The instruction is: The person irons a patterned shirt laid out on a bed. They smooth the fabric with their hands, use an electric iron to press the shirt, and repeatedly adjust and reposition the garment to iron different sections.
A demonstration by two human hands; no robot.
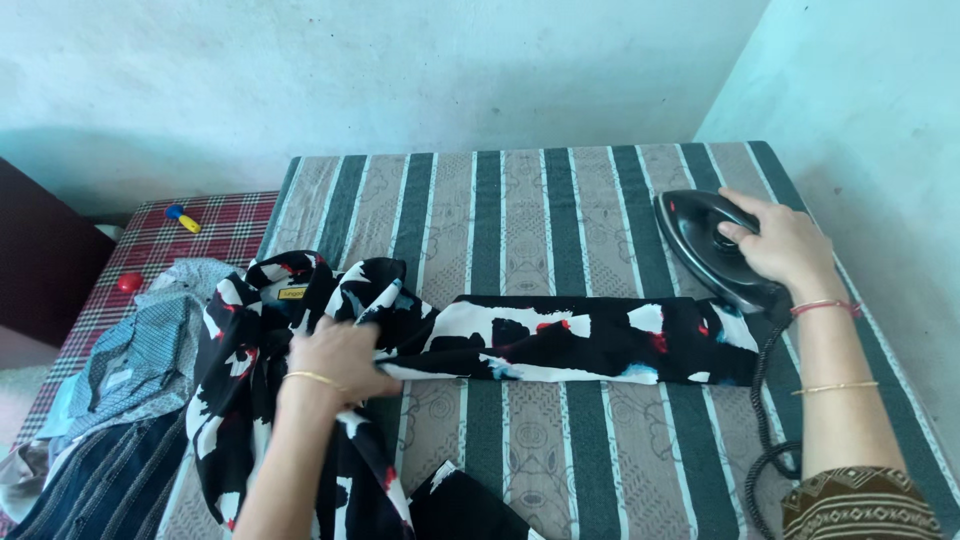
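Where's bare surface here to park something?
Free: striped cover between the wall and the laid-out sleeve, left of the iron; also the strip below the sleeve. Crowded: left side, where the left hand bunches the shirt beside piled clothes.

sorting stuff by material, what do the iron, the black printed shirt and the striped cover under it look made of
Iron: black, glossy top that catches light, so likely hard plastic or coated metal; the right hand rests on it.
Black printed shirt: thin woven cloth, soft folds and a slight sheen, perhaps rayon or polyester; the left hand bunches it.
Striped cover: matte patterned woven fabric, probably cotton.
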